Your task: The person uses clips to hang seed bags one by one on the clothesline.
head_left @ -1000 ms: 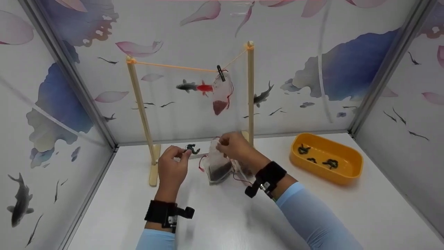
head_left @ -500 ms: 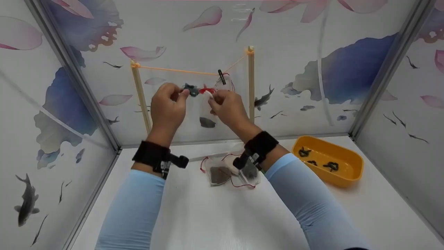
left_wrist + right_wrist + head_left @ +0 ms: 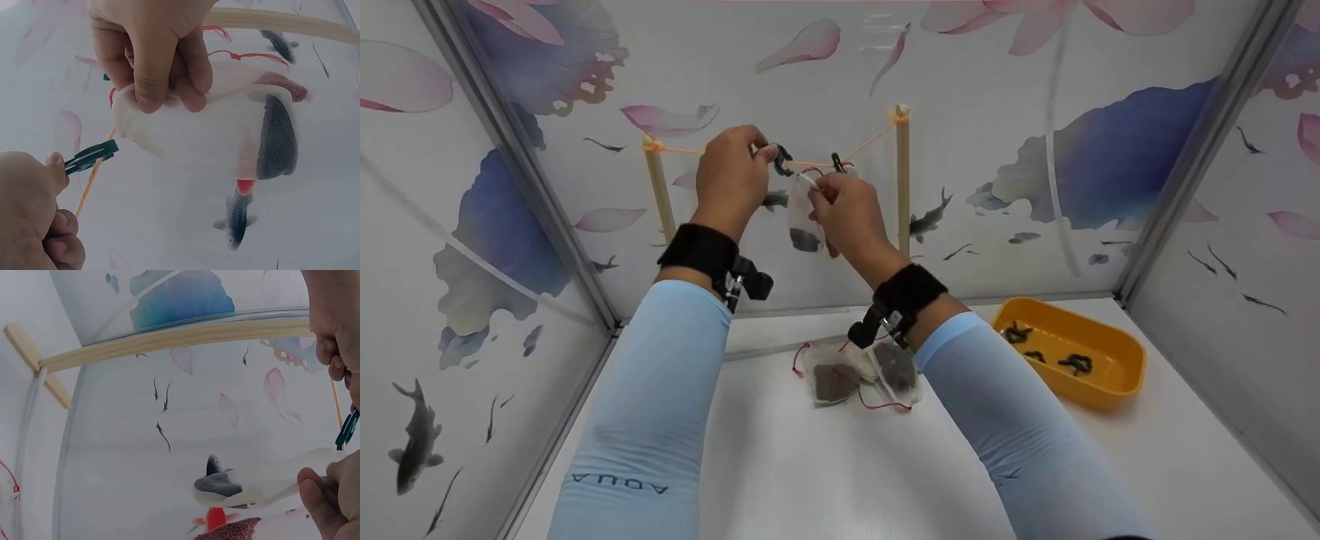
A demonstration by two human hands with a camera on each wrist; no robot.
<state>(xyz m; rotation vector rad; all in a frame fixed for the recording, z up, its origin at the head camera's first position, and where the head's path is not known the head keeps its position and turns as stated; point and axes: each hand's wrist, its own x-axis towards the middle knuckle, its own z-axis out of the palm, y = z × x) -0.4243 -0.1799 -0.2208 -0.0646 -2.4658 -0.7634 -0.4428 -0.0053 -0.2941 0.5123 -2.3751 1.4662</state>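
Note:
My left hand (image 3: 731,176) pinches a dark green clip (image 3: 782,160) at the orange cord (image 3: 810,163). In the left wrist view that clip (image 3: 93,154) crosses the cord, its tip pointing toward the pouch top. My right hand (image 3: 851,217) pinches the top of a white mesh drawstring pouch (image 3: 804,202) with dark filling, held up just below the cord. A second clip (image 3: 837,162), right of it, fixes another pouch to the cord. That pouch, with reddish filling (image 3: 287,84), is mostly hidden behind my right hand in the head view.
Two wooden posts (image 3: 904,195) hold the cord at both ends. Several filled pouches (image 3: 836,379) with red strings lie on the white table below. A yellow tray (image 3: 1132,371) with several dark clips stands at the right.
Both hands have risen from the table to the cord, the left bringing the clip and the right lifting the dark-filled pouch off the pile.

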